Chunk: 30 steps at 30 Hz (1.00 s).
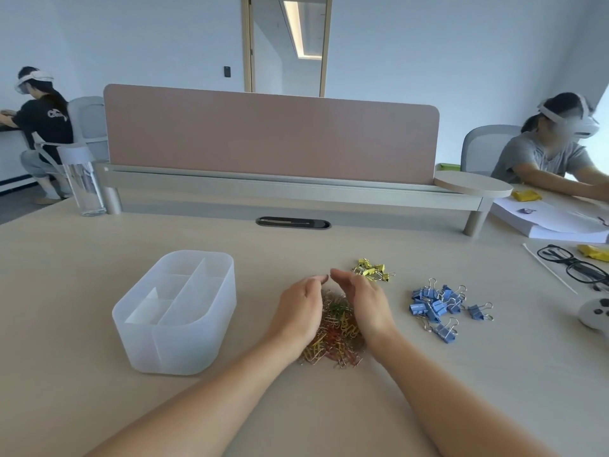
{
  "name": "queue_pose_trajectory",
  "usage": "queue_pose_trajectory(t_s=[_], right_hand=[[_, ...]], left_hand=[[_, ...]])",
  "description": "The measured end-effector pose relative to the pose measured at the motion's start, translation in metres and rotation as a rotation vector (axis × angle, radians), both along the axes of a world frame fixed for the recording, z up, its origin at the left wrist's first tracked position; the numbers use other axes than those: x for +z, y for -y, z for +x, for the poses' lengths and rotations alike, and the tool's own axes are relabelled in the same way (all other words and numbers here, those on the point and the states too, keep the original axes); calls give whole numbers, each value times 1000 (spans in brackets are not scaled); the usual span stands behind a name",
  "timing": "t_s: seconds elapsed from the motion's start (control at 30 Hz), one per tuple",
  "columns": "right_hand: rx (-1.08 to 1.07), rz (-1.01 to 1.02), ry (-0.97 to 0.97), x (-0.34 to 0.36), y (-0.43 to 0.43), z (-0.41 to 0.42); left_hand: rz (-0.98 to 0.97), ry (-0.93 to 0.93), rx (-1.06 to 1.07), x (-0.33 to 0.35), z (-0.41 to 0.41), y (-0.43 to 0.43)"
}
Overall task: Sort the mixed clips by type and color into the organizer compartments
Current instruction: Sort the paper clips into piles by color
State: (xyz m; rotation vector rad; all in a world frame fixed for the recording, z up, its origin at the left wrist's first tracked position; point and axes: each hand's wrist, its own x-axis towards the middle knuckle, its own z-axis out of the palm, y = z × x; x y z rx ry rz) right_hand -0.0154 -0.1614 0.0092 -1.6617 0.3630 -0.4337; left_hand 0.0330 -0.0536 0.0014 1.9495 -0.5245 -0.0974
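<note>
A heap of mixed coloured paper clips (333,338) lies on the table in front of me. My left hand (301,310) and my right hand (365,301) cup its two sides, fingers gently curved, fingertips nearly meeting at the far edge. Neither hand visibly grips a clip. Small yellow binder clips (372,270) sit in a cluster just beyond my right hand. Several blue binder clips (440,305) lie scattered to the right. The translucent white organizer (201,344) stands to the left, its compartments showing nothing inside.
A clear water bottle (82,181) stands at the back left by the pink desk divider (270,140). Black glasses (575,267), a white controller (594,313) and a paper stack (547,224) lie at the right, near a seated person. Another person sits far left.
</note>
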Motion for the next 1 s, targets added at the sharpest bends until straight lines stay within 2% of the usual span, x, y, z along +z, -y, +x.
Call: queue_pose_trajectory(t_s=[0.07, 0.2, 0.3, 0.47, 0.53, 0.63, 0.77, 0.87, 1.0], right_hand=[[80, 87, 96, 5, 8, -7], [223, 54, 151, 8, 24, -23], [300, -110, 120, 7, 30, -37], [251, -428, 81, -1, 36, -58], [231, -576, 107, -4, 37, -66], [241, -677, 147, -6, 37, -73], [395, -797, 70, -6, 43, -73], [449, -834, -4, -4, 49, -73], [470, -678, -71, -5, 47, -70]], left_hand=[[-74, 27, -143, 2, 1, -12], [-64, 155, -279, 6, 1, -33], [50, 279, -286, 7, -5, -44], [153, 552, -286, -4, -7, -54], [179, 589, -302, -10, -6, -60], [185, 647, -310, -13, -9, -67], [285, 654, -343, -14, -12, -72], [314, 627, -359, -15, -12, -70], [276, 662, -366, -14, -9, -66]])
